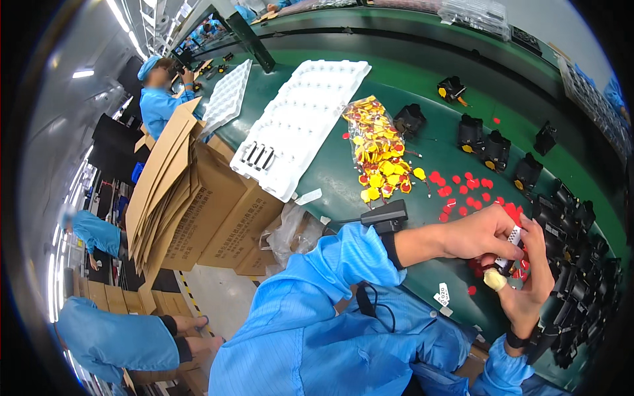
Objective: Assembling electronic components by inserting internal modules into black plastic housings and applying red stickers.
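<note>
My left hand (485, 232) and my right hand (533, 280) meet at the right over the green bench. Between their closed fingers is a small black bar with a white printed strip (509, 249); the fingers hide part of it. A pale yellow finger cot (494, 279) covers my right thumb. Red round stickers (470, 191) lie scattered beyond my left hand, with some under both hands. Farther off, a clear bag (375, 135) spills yellow round pieces with thin leads. Dark camera-like housings (558, 237) crowd the bench beside my right hand.
A white moulded tray (307, 112) with several black bars lies at the left. More black housings (495, 150) stand toward the back. Cardboard boxes (211, 211) and a crumpled plastic bag (297, 231) are left of me. A person in blue (160, 99) works farther along the bench.
</note>
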{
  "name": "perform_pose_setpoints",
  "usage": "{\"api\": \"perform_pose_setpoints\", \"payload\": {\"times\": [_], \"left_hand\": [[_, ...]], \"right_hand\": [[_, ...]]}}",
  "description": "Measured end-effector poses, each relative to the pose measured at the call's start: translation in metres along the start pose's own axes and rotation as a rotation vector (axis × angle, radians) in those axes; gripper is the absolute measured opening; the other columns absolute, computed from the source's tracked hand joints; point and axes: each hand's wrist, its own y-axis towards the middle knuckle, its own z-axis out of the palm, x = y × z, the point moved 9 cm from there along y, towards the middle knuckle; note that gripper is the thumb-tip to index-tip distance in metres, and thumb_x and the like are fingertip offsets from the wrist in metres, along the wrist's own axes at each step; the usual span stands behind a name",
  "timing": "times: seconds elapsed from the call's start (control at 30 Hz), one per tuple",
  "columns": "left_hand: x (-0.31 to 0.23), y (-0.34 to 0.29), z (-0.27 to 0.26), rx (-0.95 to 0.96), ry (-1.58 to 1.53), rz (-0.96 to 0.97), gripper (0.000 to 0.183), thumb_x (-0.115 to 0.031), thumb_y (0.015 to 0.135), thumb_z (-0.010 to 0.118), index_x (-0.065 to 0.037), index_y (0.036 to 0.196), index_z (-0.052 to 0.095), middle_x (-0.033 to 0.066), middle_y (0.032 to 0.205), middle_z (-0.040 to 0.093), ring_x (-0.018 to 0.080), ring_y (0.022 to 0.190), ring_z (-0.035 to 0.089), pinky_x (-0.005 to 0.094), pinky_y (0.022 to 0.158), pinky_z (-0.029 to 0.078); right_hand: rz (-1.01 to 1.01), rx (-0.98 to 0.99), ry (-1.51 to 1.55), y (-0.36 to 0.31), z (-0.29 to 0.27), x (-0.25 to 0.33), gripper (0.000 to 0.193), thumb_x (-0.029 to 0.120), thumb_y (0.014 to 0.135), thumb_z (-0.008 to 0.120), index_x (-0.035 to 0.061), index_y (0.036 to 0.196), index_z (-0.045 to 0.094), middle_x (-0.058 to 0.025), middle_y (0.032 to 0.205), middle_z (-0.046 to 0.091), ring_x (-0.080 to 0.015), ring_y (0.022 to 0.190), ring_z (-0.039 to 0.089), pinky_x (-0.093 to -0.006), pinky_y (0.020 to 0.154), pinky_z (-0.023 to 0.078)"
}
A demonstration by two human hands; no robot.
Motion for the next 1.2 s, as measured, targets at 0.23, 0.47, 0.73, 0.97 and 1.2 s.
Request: {"api": "perform_pose_setpoints", "payload": {"times": [0.23, 0.47, 0.73, 0.97, 1.2], "left_hand": [[-0.001, 0.005, -0.005, -0.105, -0.015, 0.231, 0.012, -0.004, 0.084, 0.069, 0.003, 0.074, 0.068, -0.0014, 0.060, 0.059, 0.0010, 0.049, 0.048, 0.0228, 0.041, 0.031], [-0.049, -0.019, -0.044, -0.316, 0.466, 0.125, 0.017, -0.013, 0.082, 0.076, 0.001, 0.075, 0.070, -0.0016, 0.062, 0.061, 0.0025, 0.055, 0.051, 0.0241, 0.047, 0.034], [-0.024, 0.013, -0.036, -0.264, 1.416, -0.093, 0.034, -0.025, 0.078, 0.076, 0.001, 0.065, 0.059, 0.0151, 0.058, 0.056, 0.0308, 0.049, 0.048, 0.0425, 0.050, 0.036], [-0.046, 0.000, -0.024, -0.460, 0.820, 0.083, 0.035, -0.033, 0.093, 0.068, 0.000, 0.081, 0.068, 0.0042, 0.061, 0.063, 0.0142, 0.057, 0.061, 0.0319, 0.052, 0.044], [-0.014, 0.012, 0.021, -0.101, -0.062, 0.075, 0.032, -0.022, 0.100, 0.058, 0.008, 0.110, 0.063, 0.0158, 0.094, 0.069, 0.0224, 0.082, 0.068, 0.0337, 0.072, 0.055]], "right_hand": [[0.024, 0.004, -0.032, -0.006, 0.000, 0.001, 0.072, 0.010, 0.065, 0.087, -0.0067, 0.128, 0.058, -0.0242, 0.126, 0.063, -0.0460, 0.122, 0.058, -0.0538, 0.107, 0.044], [0.217, -0.234, -0.099, 0.001, -0.031, -0.030, 0.072, 0.015, 0.066, 0.090, -0.0020, 0.130, 0.060, -0.0179, 0.124, 0.066, -0.0311, 0.112, 0.066, -0.0367, 0.097, 0.050], [0.263, -0.476, 0.053, -0.015, -0.057, -0.061, 0.068, 0.018, 0.065, 0.091, -0.0003, 0.124, 0.062, -0.0128, 0.115, 0.068, -0.0207, 0.102, 0.067, -0.0317, 0.092, 0.052], [0.225, -0.272, 0.635, -0.005, -0.035, -0.051, 0.082, 0.018, 0.063, 0.093, -0.0011, 0.133, 0.056, -0.0135, 0.128, 0.063, -0.0228, 0.121, 0.061, -0.0351, 0.106, 0.046], [0.319, -0.061, 0.774, -0.005, -0.012, -0.046, 0.091, 0.016, 0.062, 0.092, -0.0009, 0.141, 0.049, -0.0177, 0.144, 0.053, -0.0272, 0.131, 0.055, -0.0380, 0.107, 0.046]]}}
